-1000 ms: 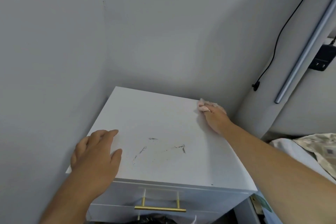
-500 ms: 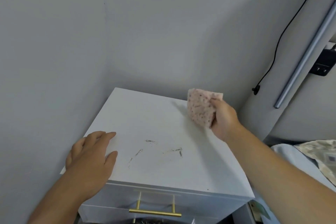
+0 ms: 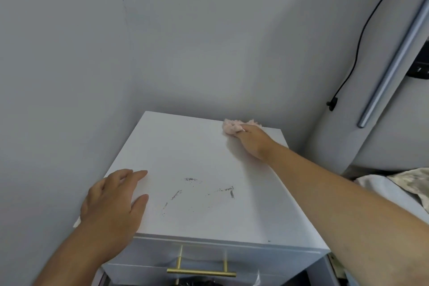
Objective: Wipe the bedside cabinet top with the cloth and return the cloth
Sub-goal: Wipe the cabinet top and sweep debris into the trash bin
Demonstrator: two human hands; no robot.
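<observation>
The white bedside cabinet top (image 3: 199,153) fills the middle of the head view, set into a corner between two grey walls. Dark smudges (image 3: 204,190) mark its front half. My right hand (image 3: 251,140) presses a bunched pink cloth (image 3: 232,126) flat onto the far right part of the top, close to the back wall. Most of the cloth is hidden under my fingers. My left hand (image 3: 116,197) lies flat and spread on the near left corner of the top, holding nothing.
A drawer front with a gold bar handle (image 3: 201,271) sits below the top. A black cable (image 3: 355,53) hangs down the right wall beside a grey rail (image 3: 394,58). Bedding (image 3: 404,183) lies at the right.
Half a second ago my right hand held the cloth lifted off the top; now it has come back down and presses the cloth near the back right. My left hand stayed put.
</observation>
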